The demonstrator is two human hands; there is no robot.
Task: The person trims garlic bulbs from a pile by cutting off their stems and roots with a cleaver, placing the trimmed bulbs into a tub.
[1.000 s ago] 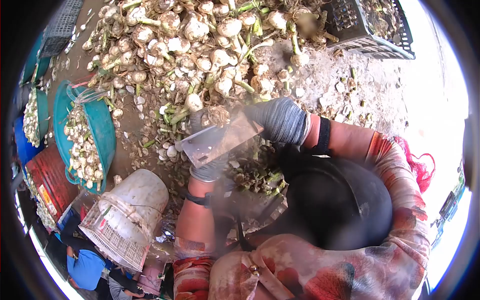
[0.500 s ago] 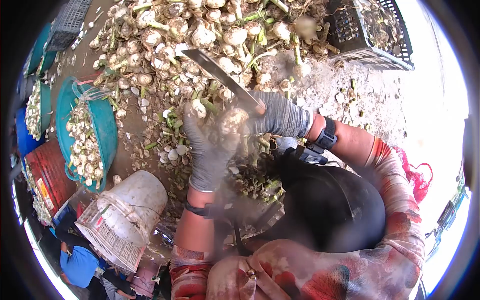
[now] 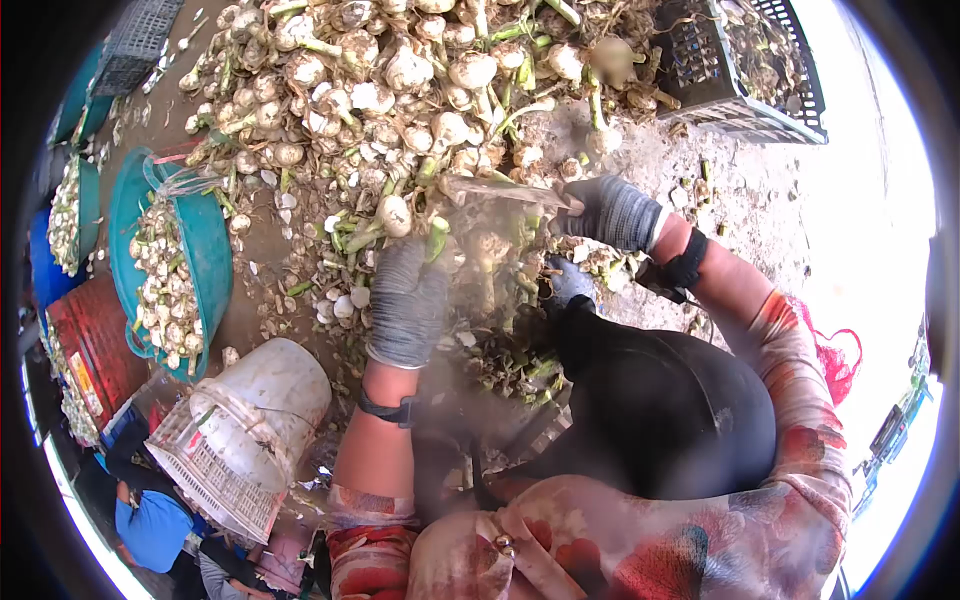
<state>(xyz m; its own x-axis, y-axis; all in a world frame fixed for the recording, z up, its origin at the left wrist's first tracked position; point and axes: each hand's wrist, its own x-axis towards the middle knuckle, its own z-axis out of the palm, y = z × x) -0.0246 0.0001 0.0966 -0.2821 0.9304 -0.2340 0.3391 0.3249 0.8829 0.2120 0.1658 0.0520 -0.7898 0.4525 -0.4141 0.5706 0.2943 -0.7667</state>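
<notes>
Nearest your chest: left hand (image 3: 408,305), one, grey-gloved, fingers curled, with a green stem (image 3: 438,238) at its fingertips; blur hides any bulb beneath, so whether you pinch it cannot be told. Right hand (image 3: 612,214), one, gloved alike, wrapped firmly about the handle of a knife (image 3: 508,192), its blade crosswise just beyond the stem and apart from your left fingers. Past the hands: a garlic heap (image 3: 400,75), bulbs piled on the ground, many with long stems attached; judged the portion left, and large. Farther to your left: a teal basin (image 3: 212,265), holding a lot of pale, short-stemmed bulbs (image 3: 168,290); judged the portion done. Ahead to your right: a black crate (image 3: 755,112), brownish scraps inside. Far left: a person in blue (image 3: 155,530), partly hidden.
</notes>
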